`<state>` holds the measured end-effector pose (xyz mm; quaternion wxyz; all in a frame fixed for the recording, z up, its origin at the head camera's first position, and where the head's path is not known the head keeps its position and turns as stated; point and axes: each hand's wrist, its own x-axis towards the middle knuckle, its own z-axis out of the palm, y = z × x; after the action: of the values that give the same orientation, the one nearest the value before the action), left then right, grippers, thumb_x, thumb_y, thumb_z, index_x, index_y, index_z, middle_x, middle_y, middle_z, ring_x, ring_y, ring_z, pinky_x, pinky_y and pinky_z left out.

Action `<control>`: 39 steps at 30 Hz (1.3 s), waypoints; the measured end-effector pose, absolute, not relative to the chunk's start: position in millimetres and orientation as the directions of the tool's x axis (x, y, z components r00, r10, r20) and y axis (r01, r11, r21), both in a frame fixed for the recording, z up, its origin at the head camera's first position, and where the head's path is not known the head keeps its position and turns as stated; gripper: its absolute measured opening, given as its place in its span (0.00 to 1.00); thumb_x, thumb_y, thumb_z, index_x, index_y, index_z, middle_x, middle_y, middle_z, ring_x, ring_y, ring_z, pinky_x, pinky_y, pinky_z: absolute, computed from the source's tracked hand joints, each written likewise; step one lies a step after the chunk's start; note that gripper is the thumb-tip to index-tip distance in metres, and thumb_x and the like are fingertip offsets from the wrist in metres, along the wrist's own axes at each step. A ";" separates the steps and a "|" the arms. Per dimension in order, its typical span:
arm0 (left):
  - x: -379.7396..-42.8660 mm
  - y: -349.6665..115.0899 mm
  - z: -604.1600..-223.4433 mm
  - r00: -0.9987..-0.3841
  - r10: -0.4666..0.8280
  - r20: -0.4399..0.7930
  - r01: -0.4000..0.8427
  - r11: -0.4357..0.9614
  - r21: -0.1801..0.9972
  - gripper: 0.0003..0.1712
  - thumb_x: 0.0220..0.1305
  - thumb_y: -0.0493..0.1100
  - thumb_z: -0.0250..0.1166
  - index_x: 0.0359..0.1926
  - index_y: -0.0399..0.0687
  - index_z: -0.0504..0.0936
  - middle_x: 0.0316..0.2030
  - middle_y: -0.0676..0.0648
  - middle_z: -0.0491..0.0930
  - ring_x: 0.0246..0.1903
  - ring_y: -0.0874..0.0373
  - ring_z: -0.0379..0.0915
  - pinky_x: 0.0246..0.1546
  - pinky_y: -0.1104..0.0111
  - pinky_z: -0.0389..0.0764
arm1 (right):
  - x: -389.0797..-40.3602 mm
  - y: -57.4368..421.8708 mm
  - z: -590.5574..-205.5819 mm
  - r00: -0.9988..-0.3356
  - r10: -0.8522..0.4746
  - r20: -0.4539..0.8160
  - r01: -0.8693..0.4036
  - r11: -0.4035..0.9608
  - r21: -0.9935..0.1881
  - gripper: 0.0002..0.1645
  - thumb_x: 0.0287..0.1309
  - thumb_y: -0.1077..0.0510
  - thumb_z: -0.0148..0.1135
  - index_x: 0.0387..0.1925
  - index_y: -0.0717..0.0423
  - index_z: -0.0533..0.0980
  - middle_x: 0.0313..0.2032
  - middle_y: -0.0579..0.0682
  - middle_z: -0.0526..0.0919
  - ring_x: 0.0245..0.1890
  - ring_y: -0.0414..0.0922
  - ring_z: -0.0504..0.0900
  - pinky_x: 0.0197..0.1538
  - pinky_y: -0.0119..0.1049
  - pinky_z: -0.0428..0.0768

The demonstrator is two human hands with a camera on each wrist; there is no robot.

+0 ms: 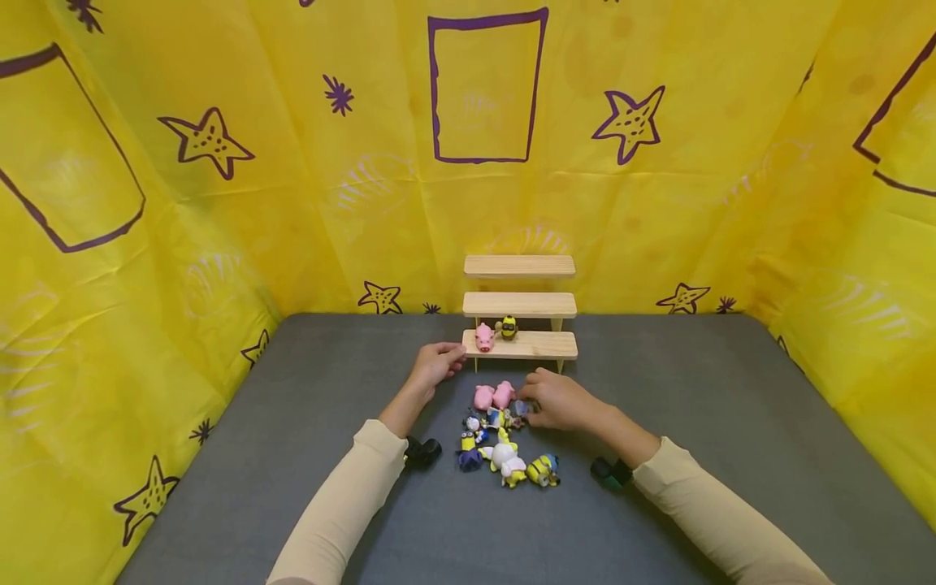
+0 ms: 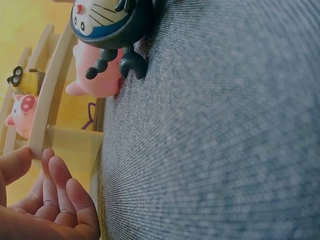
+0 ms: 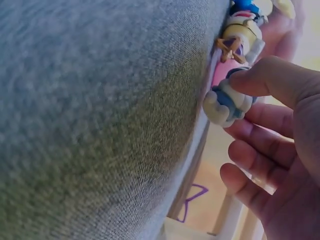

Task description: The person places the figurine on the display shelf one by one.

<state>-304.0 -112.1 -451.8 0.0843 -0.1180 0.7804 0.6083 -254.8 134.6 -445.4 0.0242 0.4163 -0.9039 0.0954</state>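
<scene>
My left hand [image 1: 437, 364] pinches the left end of the lowest step of a wooden tiered display stand [image 1: 541, 344], thumb on one side and fingertips on the other. A pink pig figurine [image 1: 484, 338] and a yellow minion figurine [image 1: 508, 327] stand on that step. Over at the right edge of a cluster of toys, my right hand [image 1: 559, 400] grips a small blue-and-white figurine [image 3: 227, 102] between thumb and fingers. Two more pink pigs [image 1: 503, 395] lie just left of it. In the left wrist view, a dark-blue cat figurine [image 2: 112, 20] with whiskers sits before a pig.
Nearer me on the grey tabletop [image 1: 658, 520] lie a minion in dark blue [image 1: 469, 452], a large white-and-yellow figurine [image 1: 506, 457] and another minion [image 1: 543, 470]. Behind the stand hangs a yellow patterned cloth [image 1: 292, 203], which also runs along both sides.
</scene>
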 end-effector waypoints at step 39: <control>-304.1 -112.4 -453.2 -0.959 -0.087 -0.270 -0.282 0.220 0.934 0.17 0.69 0.46 0.61 0.52 0.40 0.82 0.42 0.43 0.84 0.34 0.59 0.77 0.34 0.73 0.76 | -264.6 151.3 -428.7 -0.787 -0.590 0.180 -0.537 0.510 -0.672 0.12 0.52 0.58 0.71 0.39 0.59 0.83 0.31 0.47 0.83 0.30 0.38 0.74 0.34 0.29 0.74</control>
<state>-304.1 -112.4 -453.2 0.0799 -0.1187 0.7770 0.6130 -264.6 151.3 -428.7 -0.0360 0.3246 -0.8681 0.3738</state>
